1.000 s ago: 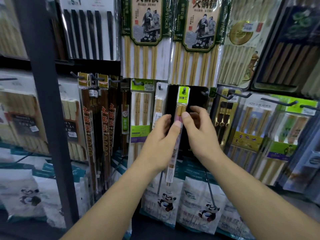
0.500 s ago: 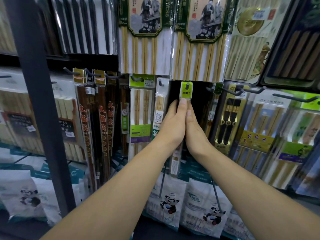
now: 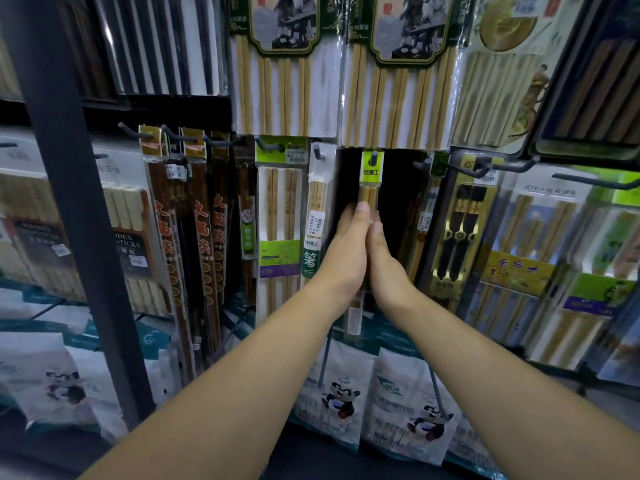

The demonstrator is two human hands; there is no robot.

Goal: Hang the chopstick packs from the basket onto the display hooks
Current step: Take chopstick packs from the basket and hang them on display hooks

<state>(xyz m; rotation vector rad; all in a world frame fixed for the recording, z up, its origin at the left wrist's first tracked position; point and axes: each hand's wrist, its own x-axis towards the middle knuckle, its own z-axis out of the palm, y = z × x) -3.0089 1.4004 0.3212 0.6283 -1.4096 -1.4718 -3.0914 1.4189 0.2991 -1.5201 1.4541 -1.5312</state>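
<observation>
A narrow chopstick pack (image 3: 371, 174) with a light-green header hangs in the dark gap at the middle of the display. Its header hole sits over a short dark hook (image 3: 373, 157). My left hand (image 3: 346, 254) and my right hand (image 3: 385, 268) are raised side by side with straight fingers, and they press the pack's middle between them. Their fingertips reach just below the header. The lower end of the pack (image 3: 354, 318) shows beneath my wrists. My thumbs are hidden. No basket is in view.
Other chopstick packs hang close on both sides, a white-labelled one (image 3: 316, 216) at the left and a black pair (image 3: 462, 230) at the right. Bare hooks (image 3: 498, 166) jut out at the upper right. A dark upright post (image 3: 69, 202) stands left. Panda-printed bags (image 3: 341, 396) hang below.
Both hands carried the pack up and back onto the hook. Their pinch on the upper part gave way to flat fingers pressed along its middle.
</observation>
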